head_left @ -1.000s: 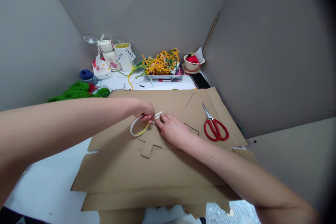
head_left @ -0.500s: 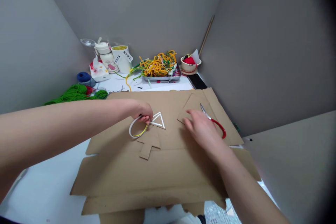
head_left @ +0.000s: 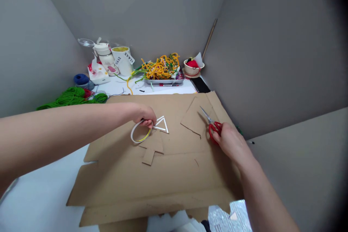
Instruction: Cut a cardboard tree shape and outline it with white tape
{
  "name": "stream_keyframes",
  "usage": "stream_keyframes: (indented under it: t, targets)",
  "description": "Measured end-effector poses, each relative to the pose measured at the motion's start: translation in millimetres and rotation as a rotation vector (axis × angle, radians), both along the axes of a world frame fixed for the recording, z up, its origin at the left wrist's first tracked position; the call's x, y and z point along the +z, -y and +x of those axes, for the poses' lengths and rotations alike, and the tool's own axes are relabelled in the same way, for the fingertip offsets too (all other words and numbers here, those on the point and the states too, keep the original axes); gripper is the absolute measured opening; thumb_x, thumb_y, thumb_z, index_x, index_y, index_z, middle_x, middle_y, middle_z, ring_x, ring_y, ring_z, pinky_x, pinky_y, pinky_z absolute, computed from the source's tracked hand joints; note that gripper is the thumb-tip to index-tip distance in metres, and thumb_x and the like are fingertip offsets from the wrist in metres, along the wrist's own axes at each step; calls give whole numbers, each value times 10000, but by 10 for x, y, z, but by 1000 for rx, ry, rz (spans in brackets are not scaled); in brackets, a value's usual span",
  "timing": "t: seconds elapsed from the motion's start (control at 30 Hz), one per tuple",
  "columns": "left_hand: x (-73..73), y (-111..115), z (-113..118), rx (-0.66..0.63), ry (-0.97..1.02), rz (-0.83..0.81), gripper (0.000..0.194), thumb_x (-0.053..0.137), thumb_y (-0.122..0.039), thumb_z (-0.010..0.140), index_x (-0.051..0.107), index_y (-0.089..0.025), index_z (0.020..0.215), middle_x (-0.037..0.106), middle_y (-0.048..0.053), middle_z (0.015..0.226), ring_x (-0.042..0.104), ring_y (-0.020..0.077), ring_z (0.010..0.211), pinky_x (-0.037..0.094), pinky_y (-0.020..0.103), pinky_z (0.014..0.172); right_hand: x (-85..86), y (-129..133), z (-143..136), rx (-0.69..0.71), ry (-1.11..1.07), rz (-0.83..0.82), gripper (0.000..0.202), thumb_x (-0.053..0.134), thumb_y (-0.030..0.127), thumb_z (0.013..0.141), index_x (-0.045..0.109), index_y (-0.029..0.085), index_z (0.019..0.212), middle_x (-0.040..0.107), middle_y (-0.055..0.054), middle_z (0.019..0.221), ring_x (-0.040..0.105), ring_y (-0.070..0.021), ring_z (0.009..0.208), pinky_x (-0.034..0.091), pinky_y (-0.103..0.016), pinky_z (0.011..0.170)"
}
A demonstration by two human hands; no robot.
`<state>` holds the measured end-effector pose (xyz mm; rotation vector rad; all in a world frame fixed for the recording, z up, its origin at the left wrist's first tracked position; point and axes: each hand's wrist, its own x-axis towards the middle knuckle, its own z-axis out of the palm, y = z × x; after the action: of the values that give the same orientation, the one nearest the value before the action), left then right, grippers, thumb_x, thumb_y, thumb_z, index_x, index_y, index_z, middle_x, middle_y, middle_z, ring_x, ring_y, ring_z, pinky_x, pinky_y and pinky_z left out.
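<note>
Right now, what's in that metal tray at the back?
The tray holds a tangled heap of fuzzy craft wires, mostly orange and yellow with some green. The heap covers the tray's floor, so anything lying under it cannot be seen.

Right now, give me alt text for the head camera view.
A left hand pins a white strip loop on a cardboard sheet, while the right hand grips red-handled scissors. Green yarn lies behind.

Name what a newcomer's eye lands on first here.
The red-handled scissors under the right hand, at the right edge of the brown cardboard. Then the white strip, bent into a loop and triangle, pinned mid-sheet by the left hand.
</note>
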<state>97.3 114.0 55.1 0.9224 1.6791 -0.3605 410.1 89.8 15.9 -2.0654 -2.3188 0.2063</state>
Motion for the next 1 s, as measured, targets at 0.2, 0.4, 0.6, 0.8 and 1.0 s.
stream_keyframes:
  t: [0.2,0.4,0.6,0.8,1.0]
  targets:
    - [-2,-15,14,-1,-11,0,334,574,-179,750,523,-140,422,336,-39,363,283,32,317,283,136,338,114,417,-464,424,-318,27,243,512,349,877,533,194,1064,640,-84,1008,602,-209,904,445,-288,757]
    - [27,-14,53,15,-34,4,325,557,-130,759,518,-130,437,352,-41,363,304,26,316,273,111,335,79,478,-794,540,-165,60,173,521,281,873,569,183,1008,620,-84,965,573,-217,888,439,-299,744]
    - [92,13,88,15,-40,12,316,548,-119,767,518,-131,452,360,-45,356,287,21,315,258,101,326,60,446,-868,526,-98,96,191,495,292,893,569,179,1028,610,-91,968,557,-224,917,431,-306,762]
    - [82,12,66,-10,-31,30,297,585,-142,745,525,-135,455,408,-33,368,318,28,328,293,122,348,43,423,-918,513,-47,101,200,513,323,886,567,178,1014,603,-89,956,553,-230,896,429,-307,734]
    - [92,9,70,-20,-28,26,291,571,-134,752,528,-135,464,439,-22,388,330,30,328,291,121,344,68,398,-978,531,-29,81,191,525,323,884,572,177,999,613,-84,935,557,-227,888,425,-300,732]
